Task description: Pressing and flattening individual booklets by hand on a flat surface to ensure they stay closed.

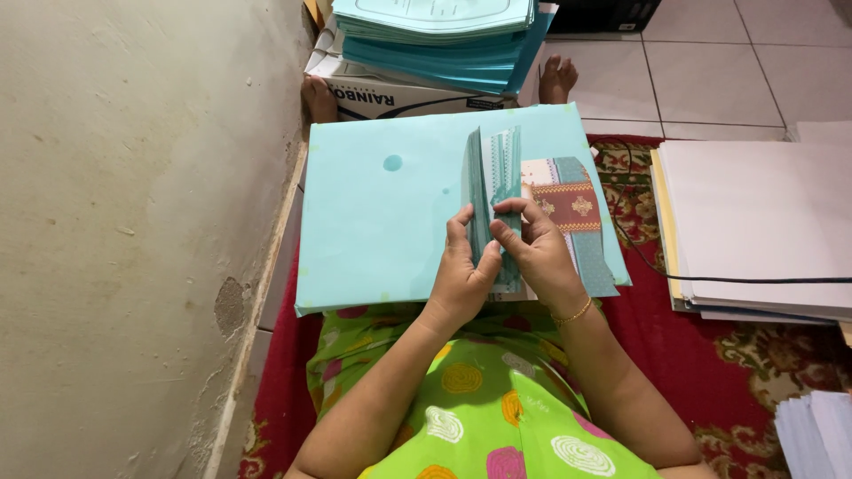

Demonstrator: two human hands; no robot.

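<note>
Head view, person seated on a red patterned rug [710,355], light blue board or folder [382,213] lying flat across the lap, reaching from near the wall [133,239] to past the right knee

Both hands meet at the board's right half, on a small stack of patterned paper pieces [497,177] stood on edge
- left hand [461,275]: fingers closed around the stack's near left side, thumb up against the teal face, gripping it
- right hand [537,253]: thumb and fingers pinched on the stack's right side, gripping the same stack; one gold bracelet [575,313] on that wrist
- stack: teal-green prints, fanned slightly at top, exact sheet count can't be told

Just right of the stack, flat on the board: more patterned pieces [572,208], one with a red-brown band and cream motif, partly under the right hand. Count unclear, at least 2 layers

Surroundings:
- 1 cardboard box [399,93] beyond the board, with 1 pile of teal and pale green folders [444,35] on top
- 2 bare feet showing past the board, one at each side of the box
- 1 pile of white paper sheets [754,222] on the rug at right, 1 black cable [754,280] running across it
- 1 more white paper pile [816,435] at bottom right corner, cut by frame
- white tiled floor [710,62] beyond the rug

Person wears a green garment with coloured swirl spots
</note>
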